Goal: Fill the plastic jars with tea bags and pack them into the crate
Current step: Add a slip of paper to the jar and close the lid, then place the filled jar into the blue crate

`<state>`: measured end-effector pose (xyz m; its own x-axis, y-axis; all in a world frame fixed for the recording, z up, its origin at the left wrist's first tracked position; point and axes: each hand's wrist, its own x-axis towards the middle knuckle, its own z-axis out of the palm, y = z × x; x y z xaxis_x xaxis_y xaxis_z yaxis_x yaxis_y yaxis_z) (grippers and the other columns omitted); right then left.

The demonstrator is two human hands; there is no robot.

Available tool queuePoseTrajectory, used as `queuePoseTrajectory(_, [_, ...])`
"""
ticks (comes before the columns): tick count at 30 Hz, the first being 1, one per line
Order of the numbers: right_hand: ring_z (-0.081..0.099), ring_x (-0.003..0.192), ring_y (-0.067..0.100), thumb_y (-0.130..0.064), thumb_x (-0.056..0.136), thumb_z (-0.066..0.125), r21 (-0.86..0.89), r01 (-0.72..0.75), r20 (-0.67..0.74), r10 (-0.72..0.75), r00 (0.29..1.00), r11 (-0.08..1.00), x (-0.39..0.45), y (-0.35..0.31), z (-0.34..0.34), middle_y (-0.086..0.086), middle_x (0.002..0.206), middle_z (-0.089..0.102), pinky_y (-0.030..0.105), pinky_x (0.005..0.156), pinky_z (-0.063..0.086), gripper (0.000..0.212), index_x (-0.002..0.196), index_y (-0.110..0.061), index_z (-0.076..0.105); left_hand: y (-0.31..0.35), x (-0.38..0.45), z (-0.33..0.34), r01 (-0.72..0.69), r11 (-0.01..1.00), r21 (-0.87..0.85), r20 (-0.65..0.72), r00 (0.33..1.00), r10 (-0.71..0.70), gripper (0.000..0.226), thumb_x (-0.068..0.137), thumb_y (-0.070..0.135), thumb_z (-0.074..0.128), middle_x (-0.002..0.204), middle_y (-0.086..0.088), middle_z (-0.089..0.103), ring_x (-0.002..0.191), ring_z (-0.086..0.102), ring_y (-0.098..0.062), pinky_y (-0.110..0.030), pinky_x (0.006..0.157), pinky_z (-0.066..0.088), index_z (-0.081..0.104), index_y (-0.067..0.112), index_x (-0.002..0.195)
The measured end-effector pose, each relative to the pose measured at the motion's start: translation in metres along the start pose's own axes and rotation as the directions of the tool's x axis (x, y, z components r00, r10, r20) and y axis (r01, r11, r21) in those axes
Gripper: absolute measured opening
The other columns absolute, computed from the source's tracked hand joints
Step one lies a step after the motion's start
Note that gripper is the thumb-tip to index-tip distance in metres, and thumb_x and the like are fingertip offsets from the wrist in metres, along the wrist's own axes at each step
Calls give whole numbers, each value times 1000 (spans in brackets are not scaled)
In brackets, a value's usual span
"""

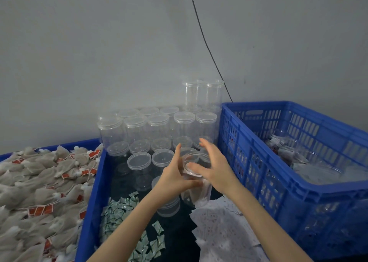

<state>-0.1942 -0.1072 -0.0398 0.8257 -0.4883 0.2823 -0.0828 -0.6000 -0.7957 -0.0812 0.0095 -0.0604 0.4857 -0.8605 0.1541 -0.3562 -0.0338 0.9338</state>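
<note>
A clear plastic jar point(197, 190) is held in the air over the dark table, tilted, between both hands. My left hand point(175, 174) grips its side, thumb across the front. My right hand point(211, 166) lies over the jar's lid point(191, 167) with fingers spread. The inside of the jar is blurred. A heap of tea bags point(39, 186) with red tags fills the bin on the left. The blue slatted crate point(294, 162) on the right holds several filled jars point(310, 162).
Several empty lidded jars point(159, 130) stand in stacked rows against the grey wall. Small green-white sachets point(121, 208) lie scattered near the front. White paper sheets point(223, 230) lie at the front right. A black cable point(207, 42) runs down the wall.
</note>
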Motion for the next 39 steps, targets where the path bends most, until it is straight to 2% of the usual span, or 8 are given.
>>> queuePoseTrajectory(2, [37, 140, 15, -61, 80, 68, -401, 30, 159, 37, 987, 915, 16, -13, -1, -5, 154, 34, 36, 107, 38, 92, 153, -24, 27, -2, 1, 2, 8, 1000, 16, -11, 1000, -8, 128, 67, 15, 87, 131, 21, 52, 118, 52, 7, -17, 97, 44, -9, 33, 150])
queuePoseTrajectory(4, [45, 131, 22, -61, 80, 65, -577, 70, 280, 117, 953, 814, 29, -23, -2, -1, 145, 41, 37, 94, 43, 85, 148, -21, 35, -3, 1, 3, 26, 1000, 3, -32, 999, -26, 130, 67, 13, 86, 136, 9, 54, 117, 56, -3, -28, 101, 45, -11, 33, 151])
queuePoseTrajectory(9, [57, 107, 24, -47, 79, 72, -667, 138, 463, 262, 847, 732, 52, -41, -10, 7, 125, 52, 34, 74, 48, 65, 133, -17, 51, -5, 0, 5, 41, 998, -42, -68, 997, -44, 128, 68, 8, 84, 123, 7, 63, 100, 65, -3, -18, 82, 52, -10, 32, 150])
queuePoseTrajectory(14, [60, 95, 17, -61, 78, 70, -699, 219, 521, 274, 809, 681, 70, -58, -36, -1, 116, 60, 27, 64, 48, 65, 129, -23, 56, 0, -1, 12, -26, 986, -162, -60, 998, 17, 111, 79, 4, 74, 139, 9, 47, 107, 63, -4, -14, 80, 50, -8, 28, 150])
queuePoseTrajectory(18, [54, 99, 14, -69, 76, 68, -682, 116, 417, 253, 873, 722, 81, -72, -90, -9, 111, 50, 34, 84, 55, 64, 127, -31, 56, 16, 11, 13, -47, 988, -144, -186, 982, 19, 79, 84, 19, 69, 134, 10, 47, 120, 51, -4, -17, 86, 49, 23, 26, 148])
queuePoseTrajectory(24, [53, 98, 13, -70, 78, 62, -643, 13, 88, 57, 994, 766, 98, -78, -187, -7, 114, 57, 28, 79, 41, 65, 124, -25, 61, 22, 32, 29, -75, 996, 45, -113, 990, 80, 25, 91, 9, 60, 111, 13, 64, 95, 59, 9, -11, 79, 50, 62, 22, 113])
queuePoseTrajectory(31, [58, 107, 26, -63, 79, 68, -593, -238, -338, 31, 941, 769, 124, -30, -244, 9, 125, 62, 33, 85, 42, 68, 128, -16, 59, 0, 39, 45, 0, 1000, -20, -70, 998, -1, 24, 93, 5, 56, 96, 13, 72, 92, 65, 3, -10, 77, 49, 68, 24, 99])
queuePoseTrajectory(39, [57, 110, 32, -55, 85, 64, -626, -370, -442, 79, 894, 687, 158, 57, -208, 14, 123, 59, 33, 74, 41, 61, 125, -9, 57, -6, 59, 45, 44, 997, -56, -62, 997, -47, 24, 93, 2, 54, 90, 8, 72, 85, 66, 2, -11, 71, 48, 68, 20, 97])
